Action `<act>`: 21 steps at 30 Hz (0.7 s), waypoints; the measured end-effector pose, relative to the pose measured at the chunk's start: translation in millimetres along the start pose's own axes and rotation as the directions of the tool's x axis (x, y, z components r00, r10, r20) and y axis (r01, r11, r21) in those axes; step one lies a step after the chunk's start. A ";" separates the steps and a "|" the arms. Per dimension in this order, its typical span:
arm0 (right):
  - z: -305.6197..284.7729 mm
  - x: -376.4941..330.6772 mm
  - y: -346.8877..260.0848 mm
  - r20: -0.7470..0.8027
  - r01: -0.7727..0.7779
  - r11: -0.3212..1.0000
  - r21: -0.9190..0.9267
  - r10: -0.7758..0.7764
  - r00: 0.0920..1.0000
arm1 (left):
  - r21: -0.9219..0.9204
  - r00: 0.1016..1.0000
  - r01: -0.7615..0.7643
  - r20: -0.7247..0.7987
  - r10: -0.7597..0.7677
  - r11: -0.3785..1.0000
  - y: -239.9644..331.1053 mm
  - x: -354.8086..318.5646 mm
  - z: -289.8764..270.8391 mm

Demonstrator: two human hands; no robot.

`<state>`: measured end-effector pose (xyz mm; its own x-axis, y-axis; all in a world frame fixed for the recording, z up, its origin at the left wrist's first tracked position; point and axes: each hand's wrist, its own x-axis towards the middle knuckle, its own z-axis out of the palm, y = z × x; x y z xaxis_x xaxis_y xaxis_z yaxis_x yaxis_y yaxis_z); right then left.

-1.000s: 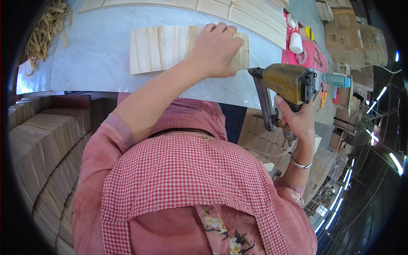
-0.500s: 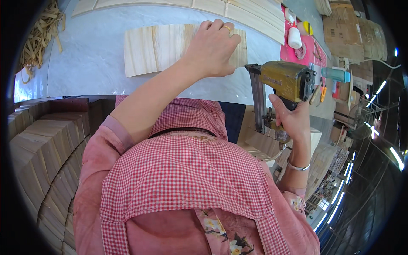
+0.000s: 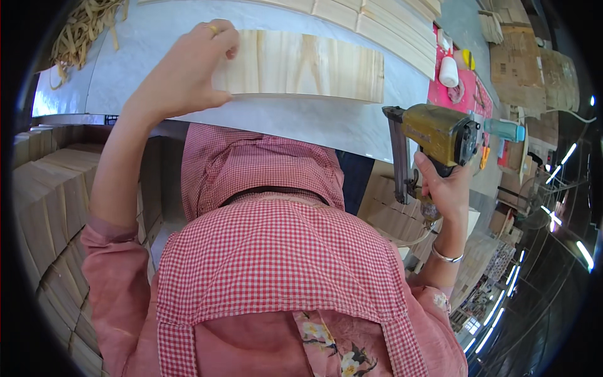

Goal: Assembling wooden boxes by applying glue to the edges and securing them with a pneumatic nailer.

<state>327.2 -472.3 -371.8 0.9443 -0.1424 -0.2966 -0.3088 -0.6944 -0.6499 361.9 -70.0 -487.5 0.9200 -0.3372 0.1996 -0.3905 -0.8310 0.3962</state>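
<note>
**Pale board pinned on the bench, nail gun held off its edge**

Closest to the camera is the person's own front: a red-and-white checked apron point(image 3: 276, 276) over pink sleeves. Low on the left, stacks of cut wooden blocks point(image 3: 44, 207) stand beside the person, below the bench edge. On the right, further wood pieces and cardboard lie under the bench level, with strip lights curving along the rim of the view.

The right hand point(image 3: 443, 188) is wrapped tight around the grip of a yellow-green nail gun point(image 3: 440, 135), which hangs just off the near edge of the bench, its dark magazine pointing down and its nose clear of the wood.

The bench point(image 3: 125, 56) has a pale, whitish top. On it lies a long light wooden board point(image 3: 308, 66), flat, running left to right. The left hand point(image 3: 182, 72) rests on the board's left end, fingers curled over the top face and thumb against the near edge, pressing rather than lifting it.

Farther back, more pale boards point(image 3: 377, 19) are stacked along the bench's far side. A tangle of tan straps point(image 3: 81, 28) lies at the far left, and a pink tray point(image 3: 461, 88) with a white bottle point(image 3: 448, 70) sits at the far right.
</note>
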 end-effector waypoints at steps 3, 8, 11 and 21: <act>7.2 -0.5 -0.3 0.023 0.014 0.999 0.029 -0.014 1.000 | -0.023 1.000 0.013 0.012 -0.013 1.000 4.2 4.4 1.9; 18.7 -3.2 -9.5 0.043 0.032 0.999 0.036 -0.034 0.998 | -0.059 0.999 0.011 -0.050 -0.014 0.998 40.2 18.1 35.9; 21.7 -2.1 -13.3 0.056 0.035 0.999 0.024 -0.036 0.998 | -0.029 0.995 0.027 -0.091 -0.030 0.999 49.5 19.4 44.2; 27.6 0.9 -22.3 0.103 0.003 1.000 0.005 -0.003 0.995 | 0.005 0.991 0.048 -0.124 -0.047 0.999 51.6 16.5 49.0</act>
<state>331.9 -437.4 -376.9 0.9287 -0.0670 -0.3648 -0.3068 -0.6914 -0.6541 358.5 -140.1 -507.6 0.9262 -0.2404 0.2905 -0.3458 -0.8486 0.4004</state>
